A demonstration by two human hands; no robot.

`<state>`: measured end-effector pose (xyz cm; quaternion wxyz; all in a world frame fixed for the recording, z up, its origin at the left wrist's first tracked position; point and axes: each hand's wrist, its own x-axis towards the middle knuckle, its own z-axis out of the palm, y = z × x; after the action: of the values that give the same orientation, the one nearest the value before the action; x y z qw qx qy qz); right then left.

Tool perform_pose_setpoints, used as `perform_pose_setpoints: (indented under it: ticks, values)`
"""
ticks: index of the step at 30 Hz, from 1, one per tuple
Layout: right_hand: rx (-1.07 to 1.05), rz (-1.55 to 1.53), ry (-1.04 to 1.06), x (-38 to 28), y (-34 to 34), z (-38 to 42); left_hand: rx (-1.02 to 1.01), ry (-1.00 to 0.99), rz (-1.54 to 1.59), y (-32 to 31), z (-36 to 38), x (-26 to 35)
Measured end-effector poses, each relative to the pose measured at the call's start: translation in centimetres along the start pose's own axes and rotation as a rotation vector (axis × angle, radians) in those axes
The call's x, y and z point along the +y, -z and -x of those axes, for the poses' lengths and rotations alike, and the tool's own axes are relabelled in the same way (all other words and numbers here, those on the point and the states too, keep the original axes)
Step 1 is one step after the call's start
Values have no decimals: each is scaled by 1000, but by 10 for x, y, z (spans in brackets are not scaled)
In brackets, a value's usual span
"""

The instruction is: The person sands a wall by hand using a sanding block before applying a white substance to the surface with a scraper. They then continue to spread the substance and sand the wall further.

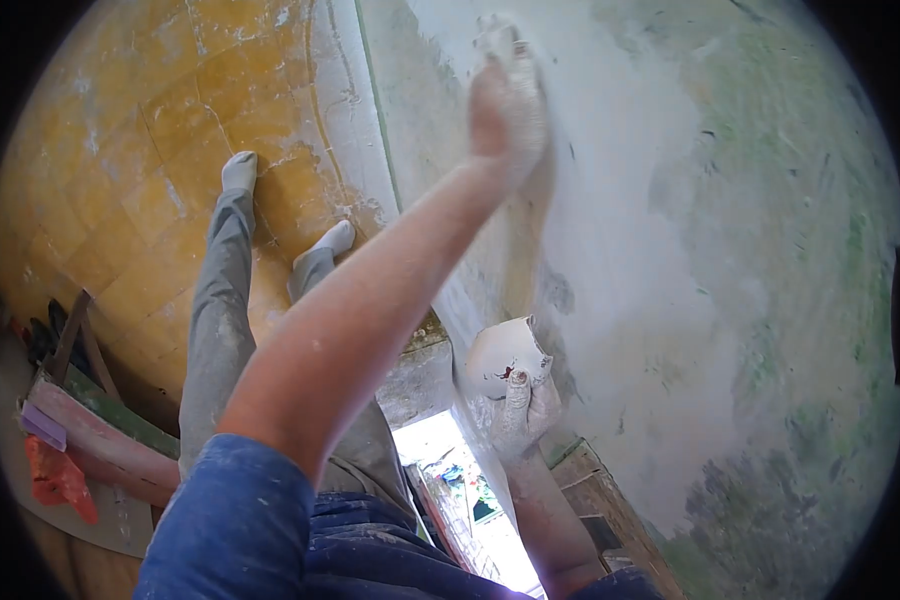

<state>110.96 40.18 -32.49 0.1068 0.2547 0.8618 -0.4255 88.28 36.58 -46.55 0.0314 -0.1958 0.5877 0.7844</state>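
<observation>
My left hand (510,105), coated in white and blurred by motion, is against the pale wall (620,200) at the top. Its fingers look bent round something white that I cannot make out. Lower down, beside the wall, my right hand (520,412) grips a white rounded bowl (500,355) with a jagged, broken-looking rim and a small red mark. The thumb, crusted with white, presses on the bowl's outside. Wet-looking white smears cover the wall's middle, with green and grey patches showing to the right.
Below lies a yellow-brown floor (120,180) with white splashes, where my feet in white socks (238,172) stand. At lower left are a curved pink-and-green piece (110,430), a red-orange bag (58,478) and dark items. A bright opening (470,500) and wooden frame (610,510) flank my right forearm.
</observation>
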Motion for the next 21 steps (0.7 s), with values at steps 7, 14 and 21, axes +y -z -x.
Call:
perform_pose_setpoints:
  ticks: [7, 14, 21]
  values:
    - [69, 52, 96, -9, -14, -17, 21, -315, -141, -21, 48, 37]
    - [47, 0, -223, 6, 0, 4, -216, 235, 656, -5, -38, 17]
    - [-20, 106, -142, 16, -5, 7, -56, -311, -60, -17, 42, 54]
